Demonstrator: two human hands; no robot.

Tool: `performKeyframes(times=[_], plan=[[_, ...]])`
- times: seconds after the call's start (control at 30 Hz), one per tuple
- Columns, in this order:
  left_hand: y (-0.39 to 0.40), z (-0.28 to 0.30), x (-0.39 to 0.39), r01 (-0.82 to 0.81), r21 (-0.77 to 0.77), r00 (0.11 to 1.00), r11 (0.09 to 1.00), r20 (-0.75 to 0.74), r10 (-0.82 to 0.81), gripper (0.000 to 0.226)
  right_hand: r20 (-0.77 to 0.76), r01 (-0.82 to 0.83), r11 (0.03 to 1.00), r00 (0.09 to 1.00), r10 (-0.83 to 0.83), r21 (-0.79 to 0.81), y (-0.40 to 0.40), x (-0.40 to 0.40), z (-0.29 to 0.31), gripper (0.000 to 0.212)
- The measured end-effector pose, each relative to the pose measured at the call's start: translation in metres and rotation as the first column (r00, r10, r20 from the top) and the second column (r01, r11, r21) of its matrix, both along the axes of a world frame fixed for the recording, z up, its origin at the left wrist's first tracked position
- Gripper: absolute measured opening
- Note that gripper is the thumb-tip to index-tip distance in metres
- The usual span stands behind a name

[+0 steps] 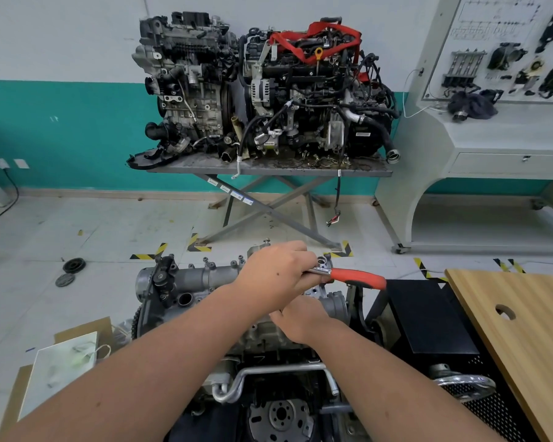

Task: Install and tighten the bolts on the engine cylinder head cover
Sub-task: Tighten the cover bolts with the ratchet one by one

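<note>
left hand (276, 275) around ratchet (348, 275)

The rear wall (61, 59) is white above and teal below, meeting a pale tiled floor (77, 224) marked with yellow-and-black tape. Against that wall stands a grey scissor-leg table (268, 169) bearing two engines; right of the table is a grey display console (492, 132) with mounted components. A wooden board (524, 314) lies nearer, right of the table.
</note>
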State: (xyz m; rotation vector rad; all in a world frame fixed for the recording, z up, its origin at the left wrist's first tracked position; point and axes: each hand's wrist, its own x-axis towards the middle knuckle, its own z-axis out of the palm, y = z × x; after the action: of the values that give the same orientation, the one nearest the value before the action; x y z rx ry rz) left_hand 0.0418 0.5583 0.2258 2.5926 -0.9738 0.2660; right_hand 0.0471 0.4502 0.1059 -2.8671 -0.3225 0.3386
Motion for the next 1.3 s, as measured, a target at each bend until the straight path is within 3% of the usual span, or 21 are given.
performKeyframes(times=[0.27, 0.6, 0.73, 0.9, 1.0, 1.03, 1.07, 1.13, 1.17, 1.23, 1.3], plan=[[0.003, 0.0, 0.001, -0.006, -0.018, 0.999, 1.0, -0.044, 0.005, 0.044, 0.019, 0.0, 0.998, 1.0, -0.001, 0.062, 0.0, -0.002, 0.003, 0.026], [0.011, 0.003, 0.01, -0.037, -0.004, 0.994, 0.999, -0.1, 0.037, 0.034, -0.054, -0.018, 1.0, 0.998, 0.018, 0.0, 0.002, 0.002, 0.01, 0.039], [0.008, 0.002, 0.014, -0.062, 0.048, 0.998, 0.997, 0.004, 0.062, 0.038, -0.119, -0.015, 0.999, 0.993, 0.01, -0.035, 0.001, 0.007, 0.013, 0.042], [0.009, -0.016, 0.005, -0.084, -0.173, 0.929, 0.981, 0.344, 0.14, 0.048, -0.099, -0.034, 0.998, 0.995, 0.029, -0.046, 0.003, 0.002, 0.019, 0.045], [0.009, -0.026, 0.004, -0.202, -0.208, 0.944, 0.957, 0.219, 0.247, 0.052, -0.103, -0.039, 0.997, 0.994, 0.032, -0.061, 0.009, 0.001, 0.021, 0.04], [0.009, -0.03, 0.001, -0.228, -0.219, 0.955, 0.949, 0.142, 0.262, 0.052, -0.025, 0.023, 0.988, 0.999, -0.027, -0.154, 0.017, 0.006, 0.013, 0.033], [0.009, -0.032, -0.001, -0.229, -0.273, 0.967, 0.934, 0.044, 0.25, 0.054, -0.175, 0.158, 0.972, 0.967, -0.188, -0.174, 0.021, -0.004, 0.035, 0.029], [0.006, -0.036, -0.007, -0.231, -0.482, 0.97, 0.845, -0.179, 0.163, 0.057, -0.183, 0.237, 0.959, 0.947, -0.263, -0.154, 0.014, -0.006, 0.039, 0.026], [0.002, -0.037, -0.011, -0.266, -0.583, 0.952, 0.768, -0.283, 0.114, 0.053, -0.097, 0.127, 0.968, 0.984, -0.15, -0.216, 0.018, -0.003, 0.029, 0.016], [-0.01, -0.033, -0.007, -0.472, -0.734, 0.84, 0.488, -0.543, -0.005, 0.041, -0.082, -0.134, 0.988, 0.988, 0.128, -0.073, 0.005, 0.005, 0.021, 0.027], [-0.017, -0.027, -0.006, -0.674, -0.711, 0.665, 0.202, -0.703, -0.253, 0.047, -0.131, -0.163, 0.983, 0.98, 0.151, -0.089, -0.004, 0.006, 0.024, 0.024]])
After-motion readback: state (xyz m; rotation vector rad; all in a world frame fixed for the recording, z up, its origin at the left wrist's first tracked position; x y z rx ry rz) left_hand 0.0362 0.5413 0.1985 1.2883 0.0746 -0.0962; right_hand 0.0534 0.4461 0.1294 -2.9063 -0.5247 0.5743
